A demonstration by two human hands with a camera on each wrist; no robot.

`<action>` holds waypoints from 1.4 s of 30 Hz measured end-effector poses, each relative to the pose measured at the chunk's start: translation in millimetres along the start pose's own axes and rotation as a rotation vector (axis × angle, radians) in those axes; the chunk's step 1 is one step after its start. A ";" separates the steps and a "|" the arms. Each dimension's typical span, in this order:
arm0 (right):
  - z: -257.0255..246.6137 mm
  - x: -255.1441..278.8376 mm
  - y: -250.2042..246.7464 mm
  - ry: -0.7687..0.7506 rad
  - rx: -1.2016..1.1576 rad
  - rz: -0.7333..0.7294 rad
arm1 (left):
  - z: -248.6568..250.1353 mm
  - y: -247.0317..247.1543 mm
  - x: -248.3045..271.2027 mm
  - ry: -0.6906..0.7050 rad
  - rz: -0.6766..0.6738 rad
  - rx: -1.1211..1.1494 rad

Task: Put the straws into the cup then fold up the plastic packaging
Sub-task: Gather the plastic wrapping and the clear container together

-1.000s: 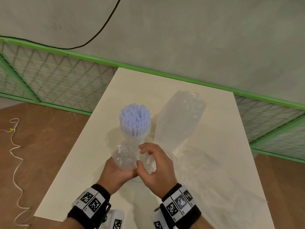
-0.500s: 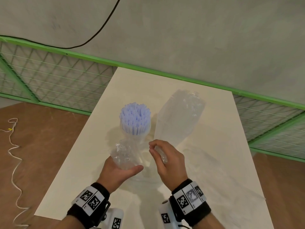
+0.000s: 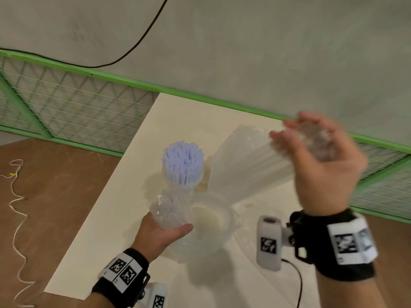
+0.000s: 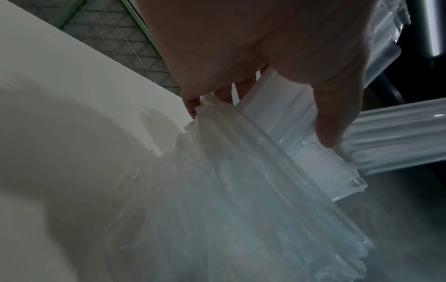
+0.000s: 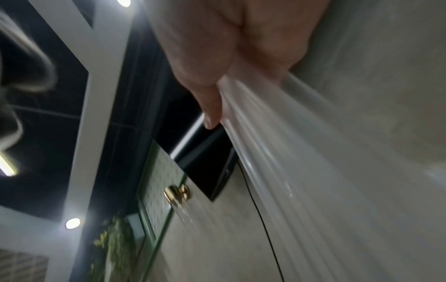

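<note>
A bundle of pale purple-white straws [image 3: 182,161] stands upright in a clear cup [image 3: 183,185] on the cream table [image 3: 106,230]. The clear plastic packaging [image 3: 244,170] stretches from the foot of the cup up and to the right. My left hand [image 3: 171,221] grips its crumpled lower end [image 4: 217,137] beside the cup [image 4: 313,152]. My right hand [image 3: 307,141] is raised above the table's far right, blurred, with its fingers curled round the packaging's upper end [image 5: 301,162].
A green-framed mesh fence [image 3: 66,107] runs behind the table along a grey wall with a black cable [image 3: 138,41]. A white cord [image 3: 15,196] lies on the brown floor to the left. The table's near edge is close to my wrists.
My right hand has left the cup area and risen up and to the right, pulling the packaging's end with it. The left hand has stayed at the cup's foot.
</note>
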State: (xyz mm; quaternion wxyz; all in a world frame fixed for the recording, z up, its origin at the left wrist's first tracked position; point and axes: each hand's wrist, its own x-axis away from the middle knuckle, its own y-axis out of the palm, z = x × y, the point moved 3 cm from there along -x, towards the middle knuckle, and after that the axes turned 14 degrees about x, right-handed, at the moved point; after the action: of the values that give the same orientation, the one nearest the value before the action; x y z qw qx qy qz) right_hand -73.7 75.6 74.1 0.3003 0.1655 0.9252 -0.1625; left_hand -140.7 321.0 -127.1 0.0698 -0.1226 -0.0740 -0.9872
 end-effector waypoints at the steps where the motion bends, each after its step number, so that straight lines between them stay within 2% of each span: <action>1: -6.9 -13.3 -8.0 -0.032 -0.023 0.045 | -0.4 -0.3 -0.1 -0.004 0.002 0.003; 4: -10.1 -47.0 -21.4 -0.084 -0.095 0.122 | -1.2 -0.9 0.1 -0.019 0.006 0.011; 6: 4.0 -61.5 -18.9 -0.067 -0.086 0.133 | -0.8 -0.7 0.5 -0.020 -0.004 0.001; 12: 48.1 -77.2 3.1 0.041 -0.013 0.024 | 0.6 0.0 1.2 -0.031 -0.005 -0.003; 19: 29.1 -103.5 -8.7 0.032 -0.144 0.129 | 1.0 -2.2 1.0 -0.041 0.009 0.002; 25: 51.9 -104.8 -0.4 0.129 -0.024 -0.025 | 2.2 -1.8 0.4 -0.051 0.018 0.008; 31: 70.4 -104.0 25.0 0.097 0.028 -0.207 | 4.9 -1.2 1.6 -0.056 0.018 0.006; 35: 72.2 -114.0 23.1 0.091 -0.004 -0.254 | 6.1 -2.0 3.8 -0.079 0.013 -0.001; 42: 82.2 -110.1 37.1 0.057 0.007 -0.416 | 5.4 -4.1 4.3 -0.081 0.017 0.006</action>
State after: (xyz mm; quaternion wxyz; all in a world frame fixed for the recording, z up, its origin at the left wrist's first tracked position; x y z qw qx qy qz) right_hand 66.8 52.9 70.7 0.2332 -0.0237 0.9470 -0.2195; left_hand -144.1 325.4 -121.4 0.0753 -0.1630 -0.0787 -0.9806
